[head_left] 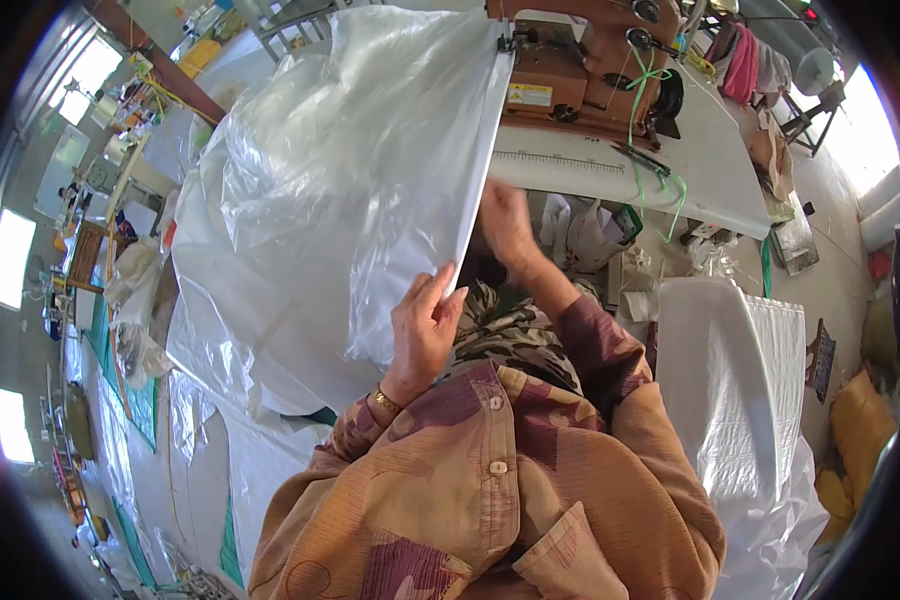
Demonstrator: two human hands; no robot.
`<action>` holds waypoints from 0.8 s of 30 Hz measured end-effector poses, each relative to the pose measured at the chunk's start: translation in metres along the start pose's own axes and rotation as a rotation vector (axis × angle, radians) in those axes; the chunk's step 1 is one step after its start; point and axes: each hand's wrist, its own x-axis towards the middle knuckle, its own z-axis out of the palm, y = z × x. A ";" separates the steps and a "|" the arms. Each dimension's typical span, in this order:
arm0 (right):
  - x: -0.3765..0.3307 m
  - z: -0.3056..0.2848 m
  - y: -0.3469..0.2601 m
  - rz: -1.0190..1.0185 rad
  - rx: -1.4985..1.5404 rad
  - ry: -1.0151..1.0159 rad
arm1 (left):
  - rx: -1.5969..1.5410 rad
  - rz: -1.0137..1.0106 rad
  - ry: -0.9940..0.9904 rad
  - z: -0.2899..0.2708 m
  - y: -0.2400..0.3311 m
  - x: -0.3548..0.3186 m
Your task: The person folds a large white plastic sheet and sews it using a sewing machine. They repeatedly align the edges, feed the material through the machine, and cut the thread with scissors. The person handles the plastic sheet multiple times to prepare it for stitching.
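While the sheet (pixel 290 200) of white plastic fills the upper left and centre of the frame, its straight right edge slants from the top centre down to the left hand (pixel 422 332), just left of the frame's middle. That hand pinches the edge near its lower end between thumb and fingers, so most of the sheet lies above and to the left of it. The right hand (pixel 507 222), blurred, is just right of the same edge, higher in the frame; whether it grips the plastic I cannot tell. The edge's upper end reaches the brown machine (pixel 548 78) at top centre. Right of the sheet, 1 ruler (pixel 560 162) lies along the white table (pixel 715 200). Green string (pixel 638 105) hangs from the machine at upper right.
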 end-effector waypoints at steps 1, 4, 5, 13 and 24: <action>0.018 -0.011 -0.008 -0.102 -0.077 0.049 | 0.042 -0.010 -0.011 0.004 0.000 0.002; 0.089 -0.039 -0.021 -0.187 -0.471 0.180 | 0.083 0.207 -0.163 0.020 -0.005 0.012; 0.109 -0.042 -0.026 -0.196 -0.553 0.171 | 0.107 0.209 -0.191 0.023 -0.005 0.014; 0.127 -0.050 -0.017 -0.368 -0.639 0.107 | 0.134 0.261 -0.256 0.046 -0.041 0.032; 0.124 -0.051 -0.022 -0.379 -0.619 0.139 | 0.283 0.403 -0.140 0.076 -0.059 0.122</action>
